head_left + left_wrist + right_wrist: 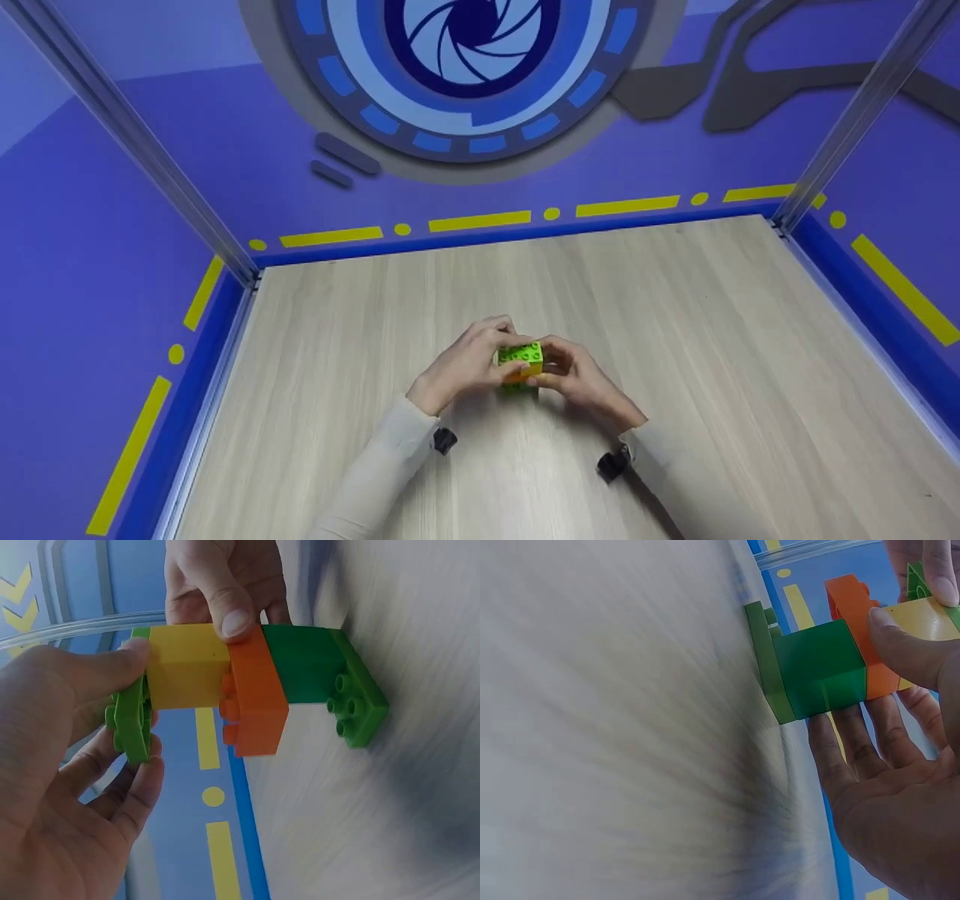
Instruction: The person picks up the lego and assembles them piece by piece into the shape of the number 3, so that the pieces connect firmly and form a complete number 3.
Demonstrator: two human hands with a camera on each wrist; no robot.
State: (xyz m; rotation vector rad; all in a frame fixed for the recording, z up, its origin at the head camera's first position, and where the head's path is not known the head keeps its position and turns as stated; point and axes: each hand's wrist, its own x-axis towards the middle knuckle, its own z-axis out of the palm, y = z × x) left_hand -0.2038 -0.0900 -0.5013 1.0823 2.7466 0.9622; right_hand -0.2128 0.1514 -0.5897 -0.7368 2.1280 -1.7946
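A stack of toy building bricks stands near the middle of the table, between both hands. In the left wrist view it runs from a light green top brick through a yellow brick, an orange brick and a dark green brick to a light green bottom brick. My left hand pinches the top brick between thumb and fingers. My right hand grips the stack lower down, its thumb near the orange and yellow joint and its fingers along the opposite side.
The stack rests on a pale wood-grain table. Blue-purple panels with yellow dashes rise at the back and both sides, joined by metal corner posts. A small black device sits at the right wrist.
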